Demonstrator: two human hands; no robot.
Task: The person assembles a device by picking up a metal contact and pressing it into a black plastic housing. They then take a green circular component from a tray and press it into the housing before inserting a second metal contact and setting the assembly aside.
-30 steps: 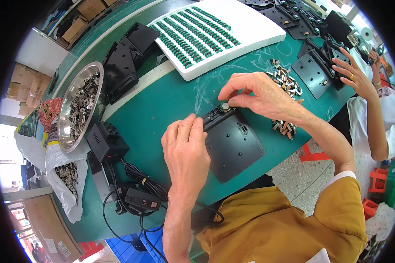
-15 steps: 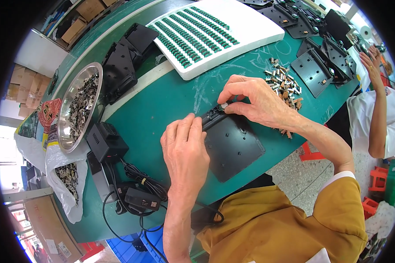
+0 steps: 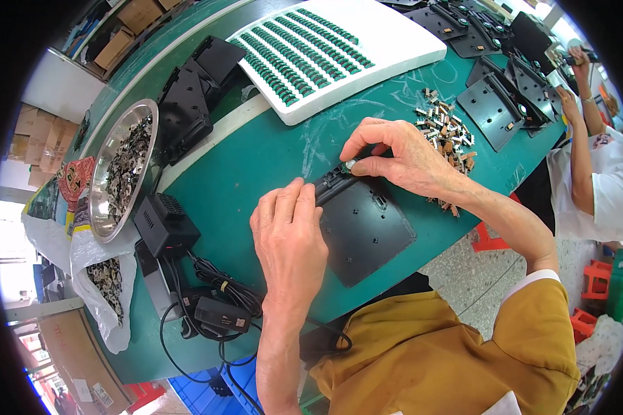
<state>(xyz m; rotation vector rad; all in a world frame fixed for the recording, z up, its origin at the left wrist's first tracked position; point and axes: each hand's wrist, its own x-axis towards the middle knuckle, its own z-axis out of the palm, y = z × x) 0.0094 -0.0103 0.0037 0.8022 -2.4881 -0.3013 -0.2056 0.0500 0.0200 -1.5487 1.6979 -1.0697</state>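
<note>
A black plastic panel (image 3: 367, 235) with a raised ridge along its far edge lies on the green tabletop in front of me. My left hand (image 3: 291, 242) grips the left end of that ridge, fingers close together and curled over it; its thumb is hidden. Over the ridge's right end, my right hand (image 3: 401, 155) pinches a small round green-and-white part (image 3: 349, 166) between thumb and forefinger. This part touches the ridge or sits just in it; I cannot tell which. Small holes and a slot show on the panel's flat face.
A white foam tray (image 3: 401, 48) holds rows of green parts. Small slide-switch-like pieces (image 3: 446, 135) are heaped at right, near stacked black panels (image 3: 491, 111). At left are a metal bowl (image 3: 152, 117) of small parts, a black power adapter (image 3: 166, 225) and cables. A co-worker's arm (image 3: 581, 173) shows far right.
My hands keep their holds, with only a slight shift of the right fingers at the round part. The panel's slot now shows more clearly. The co-worker has raised a hand with a dark object.
</note>
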